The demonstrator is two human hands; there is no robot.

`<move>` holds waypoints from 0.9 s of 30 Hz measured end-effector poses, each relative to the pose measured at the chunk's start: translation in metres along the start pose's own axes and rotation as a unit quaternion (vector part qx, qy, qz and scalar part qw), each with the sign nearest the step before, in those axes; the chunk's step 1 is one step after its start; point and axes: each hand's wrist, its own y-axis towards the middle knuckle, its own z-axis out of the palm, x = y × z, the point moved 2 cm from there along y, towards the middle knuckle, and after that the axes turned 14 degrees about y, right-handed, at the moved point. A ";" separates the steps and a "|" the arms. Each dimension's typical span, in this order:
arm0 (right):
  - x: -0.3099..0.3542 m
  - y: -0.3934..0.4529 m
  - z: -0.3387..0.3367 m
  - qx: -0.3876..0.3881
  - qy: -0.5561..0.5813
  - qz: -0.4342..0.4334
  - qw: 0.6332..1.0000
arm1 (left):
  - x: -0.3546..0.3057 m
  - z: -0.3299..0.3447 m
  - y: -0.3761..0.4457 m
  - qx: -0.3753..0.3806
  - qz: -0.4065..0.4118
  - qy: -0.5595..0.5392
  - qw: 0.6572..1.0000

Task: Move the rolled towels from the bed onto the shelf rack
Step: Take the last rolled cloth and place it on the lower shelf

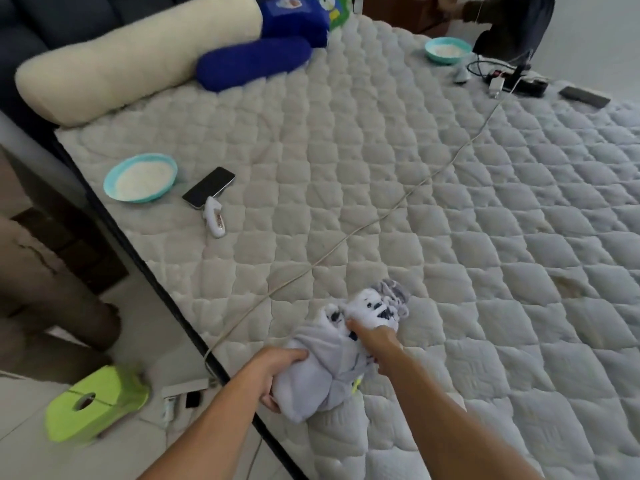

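Note:
A bundle of rolled towels (pixel 332 365), white and pale grey with dark markings, lies near the front left edge of the quilted bed (pixel 450 209). My left hand (pixel 277 372) grips the near end of the bundle. My right hand (pixel 375 336) clutches its upper part, fingers dug into the cloth. A grey towel end (pixel 394 292) sticks out at the far side. No shelf rack is in view.
On the bed lie a teal bowl of white grains (pixel 140 178), a phone (pixel 209 187), a white handheld device (pixel 215 220), a long cable (pixel 346 237), a second bowl (pixel 448 50), a power strip (pixel 516 81) and pillows (pixel 138 53). A green stool (pixel 93 401) stands on the floor at left.

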 end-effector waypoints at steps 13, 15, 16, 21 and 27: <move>-0.056 -0.020 -0.001 0.115 0.301 0.119 0.939 | 0.021 0.026 -0.023 -0.058 0.142 0.000 0.988; -0.060 -0.029 0.001 0.113 0.311 0.100 0.938 | 0.029 0.025 -0.031 -0.080 0.170 0.013 0.982; -0.063 -0.035 0.004 0.110 0.316 0.088 0.938 | 0.034 0.023 -0.037 -0.092 0.181 0.017 0.979; -0.075 -0.077 0.041 0.143 0.317 0.023 0.937 | 0.088 -0.006 -0.064 -0.147 0.215 0.008 0.965; -0.099 -0.159 0.122 0.246 0.232 -0.053 0.940 | 0.219 -0.043 -0.102 -0.215 0.233 -0.169 0.933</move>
